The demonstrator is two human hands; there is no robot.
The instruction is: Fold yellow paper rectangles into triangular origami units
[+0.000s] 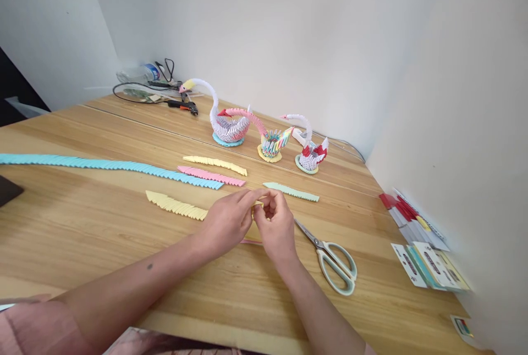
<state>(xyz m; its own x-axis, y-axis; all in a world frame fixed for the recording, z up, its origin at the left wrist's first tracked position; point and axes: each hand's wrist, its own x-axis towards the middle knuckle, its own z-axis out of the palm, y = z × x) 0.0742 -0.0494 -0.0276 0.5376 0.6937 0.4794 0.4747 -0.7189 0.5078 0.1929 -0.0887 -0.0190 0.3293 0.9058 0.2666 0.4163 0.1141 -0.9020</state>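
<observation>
In the head view, a light wooden tabletop [103, 223] with visible grain and a thin seam along its rear part fills the lower half, set against plain pale walls [289, 25]. Near the back edge stand three swans of folded paper: a large white-and-pink one on a blue base [231, 128], a multicoloured one with a pink neck [271, 143] and a small white-and-red one [308, 160]. Behind them to the left lie a black glue gun [183, 106] and a clear plastic bottle [138, 75]. Flat packs of coloured paper [429, 266] rest by the right wall.

The small folded piece of yellow paper [258, 203] is between the two hands, above the front middle of the table; its edge shows, the rest is covered by fingers. The left hand [231, 215] has its fingers closed and bent in on it; the right hand [277, 226] pinches it between thumb and curled fingers. Just beside the left hand lies a ridged, overlapping row of yellow folded paper [176, 205], tapering at its far end. Scissors with pale green-and-white handles [336, 267] lie blades ajar near the right hand.
</observation>
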